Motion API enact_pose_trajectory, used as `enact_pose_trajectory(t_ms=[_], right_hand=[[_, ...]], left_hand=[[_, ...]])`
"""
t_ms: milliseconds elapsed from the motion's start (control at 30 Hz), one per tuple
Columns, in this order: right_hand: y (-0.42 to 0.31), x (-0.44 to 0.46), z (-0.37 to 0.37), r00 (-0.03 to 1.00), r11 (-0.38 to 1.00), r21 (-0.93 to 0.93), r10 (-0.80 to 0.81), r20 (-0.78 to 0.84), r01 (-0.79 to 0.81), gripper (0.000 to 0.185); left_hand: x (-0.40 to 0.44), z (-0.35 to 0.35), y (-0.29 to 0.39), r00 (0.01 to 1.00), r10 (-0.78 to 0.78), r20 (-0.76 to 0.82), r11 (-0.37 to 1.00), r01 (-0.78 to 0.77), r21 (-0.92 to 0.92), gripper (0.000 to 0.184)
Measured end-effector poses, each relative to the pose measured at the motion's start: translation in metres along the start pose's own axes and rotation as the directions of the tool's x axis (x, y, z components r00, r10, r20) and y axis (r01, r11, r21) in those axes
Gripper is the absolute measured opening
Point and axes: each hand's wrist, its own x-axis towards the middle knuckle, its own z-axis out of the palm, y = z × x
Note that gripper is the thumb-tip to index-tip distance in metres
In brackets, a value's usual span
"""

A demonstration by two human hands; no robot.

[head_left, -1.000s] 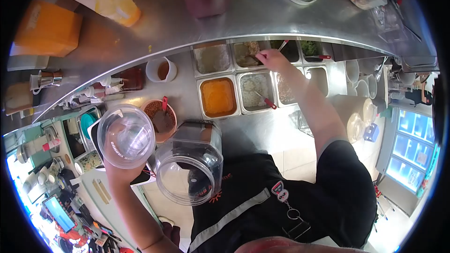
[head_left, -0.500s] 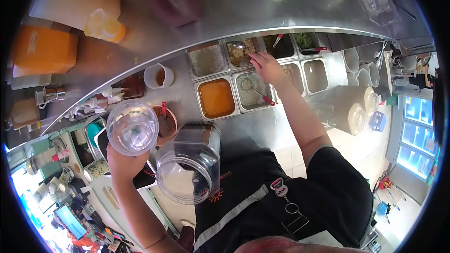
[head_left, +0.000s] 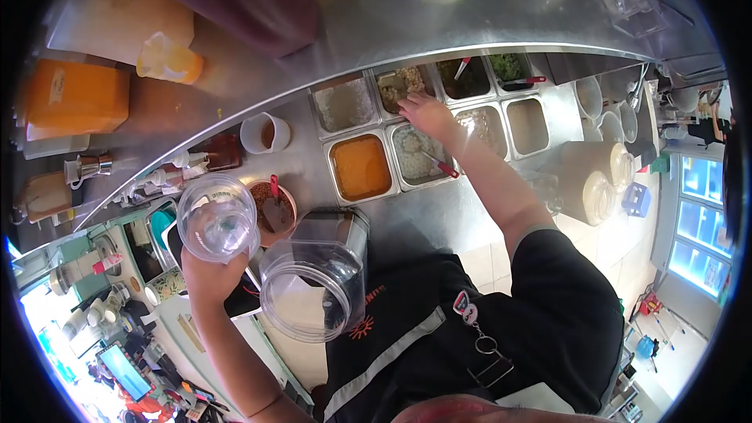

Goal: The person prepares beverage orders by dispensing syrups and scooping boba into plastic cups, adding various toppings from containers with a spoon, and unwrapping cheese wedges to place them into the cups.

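Observation:
My left hand [head_left: 210, 270] is closed around a clear plastic cup [head_left: 217, 218], whose open mouth faces the camera. My right hand [head_left: 427, 116] reaches over the metal bins, fingers closed on a spoon that is mostly hidden, at the near edge of a bin of pale beans or grains [head_left: 409, 80]. Below that hand is a bin of white cubes [head_left: 415, 149] with a red-handled spoon. Beside it sits a bin of orange contents [head_left: 361, 167]. A large clear jar [head_left: 313, 290] stands close to my apron, right of the cup.
Behind the cup is a tub of brown grains [head_left: 274, 207] with a red-handled spoon. A white cup [head_left: 265, 134] stands further back. The steel shelf [head_left: 352, 23] carries a dark purple container [head_left: 258, 0] and an orange one [head_left: 78, 99]. Large pale jars [head_left: 587, 196] are at right.
My right hand has moved left and down to the near side of the bean bin, and the spoon bowl seen there earlier is now mostly hidden. My left hand still holds the cup.

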Motion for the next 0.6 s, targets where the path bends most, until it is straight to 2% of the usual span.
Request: enact_pose_trajectory(t_ms=[67, 200, 300, 367, 400, 433, 467, 500, 567, 600], right_hand=[[-0.001, -0.001, -0.010, 0.991, 0.990, 0.116, -0.088, 0.104, 0.076, 0.029], [-0.010, -0.009, -0.038, 0.981, 0.977, 0.211, -0.078, 0.175, 0.040, 0.028], [-0.015, -0.011, -0.051, 0.986, 0.943, 0.327, 0.009, 0.164, -0.063, 0.028], [-0.005, -0.011, -0.042, 0.975, 0.832, 0.522, 0.224, -0.007, -0.188, 0.025], [0.001, -0.010, -0.037, 0.973, 0.833, 0.520, 0.229, -0.011, -0.190, 0.025], [0.010, -0.009, -0.029, 0.885, 0.660, 0.619, 0.447, 0.130, -0.425, 0.025], [0.016, -0.008, -0.025, 0.737, 0.424, 0.667, 0.610, 0.291, -0.613, 0.025], [0.022, -0.008, -0.022, 0.735, 0.423, 0.668, 0.616, 0.284, -0.613, 0.025], [0.027, -0.009, -0.022, 0.570, -0.119, 0.817, 0.660, 0.489, -0.564, 0.027], [0.029, -0.011, -0.022, 0.569, -0.120, 0.820, 0.664, 0.486, -0.560, 0.027]], left_hand=[[0.000, -0.001, 0.000, 1.000, -0.010, 0.012, 1.000, 0.010, 0.028, 0.070], [0.000, 0.000, -0.003, 1.000, -0.005, -0.013, 1.000, 0.005, 0.029, 0.069], [0.005, -0.001, 0.004, 0.998, -0.053, 0.021, 0.998, 0.054, -0.033, 0.068], [0.011, 0.000, 0.012, 0.997, -0.066, 0.049, 0.998, 0.065, 0.019, 0.067], [0.013, 0.000, 0.014, 0.997, -0.058, 0.050, 0.998, 0.058, 0.018, 0.067], [0.015, 0.001, 0.015, 0.997, -0.036, 0.072, 0.999, 0.034, 0.023, 0.066], [0.018, 0.002, 0.017, 0.996, -0.012, 0.093, 1.000, 0.010, 0.028, 0.066], [0.022, 0.004, 0.018, 0.996, -0.003, 0.094, 1.000, 0.000, 0.027, 0.066], [0.033, 0.009, 0.021, 0.989, 0.069, 0.134, 0.995, -0.077, 0.056, 0.064], [0.040, 0.011, 0.026, 0.988, 0.076, 0.135, 0.995, -0.084, 0.057, 0.064]])
